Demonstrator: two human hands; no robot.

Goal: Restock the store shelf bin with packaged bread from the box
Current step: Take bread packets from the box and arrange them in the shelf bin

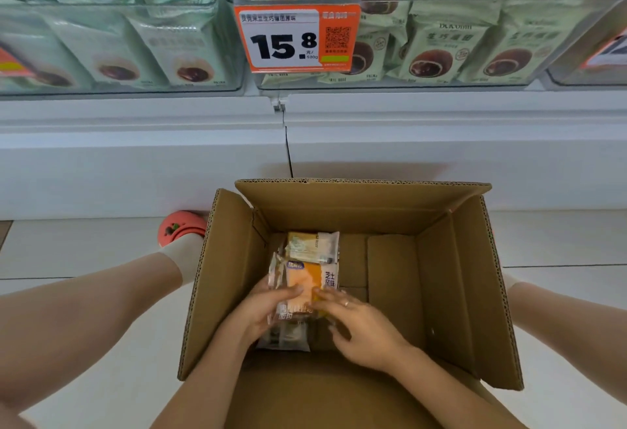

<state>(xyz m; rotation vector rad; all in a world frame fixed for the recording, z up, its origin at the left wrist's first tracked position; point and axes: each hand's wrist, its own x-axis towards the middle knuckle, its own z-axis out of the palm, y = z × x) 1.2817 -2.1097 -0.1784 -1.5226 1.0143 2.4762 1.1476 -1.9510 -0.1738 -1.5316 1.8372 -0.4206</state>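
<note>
Head view: cardboard box (451, 293) sits open on the floor at 6 o'clock, below the clear shelf bin (441, 65) at 12 o'clock.
Bread: orange-and-clear bread packet (307, 287) lies at the box's 9 o'clock side; a second packet (314, 247) rests just beyond it toward 12.
Left hand (263, 315): fingers curled round the packet's left edge, gripping it.
Right hand (356, 323): fingers loosely spread, fingertips (319, 293) resting on the packet's right side; not clearly gripping.
Step in hand: likely lifting this packet out.
Advice: support both edges, lift straight up clear of the flaps, avoid squeezing the soft loaf.
Bin: price tag (297, 38) hangs on its front; green packs already fill it.
</note>
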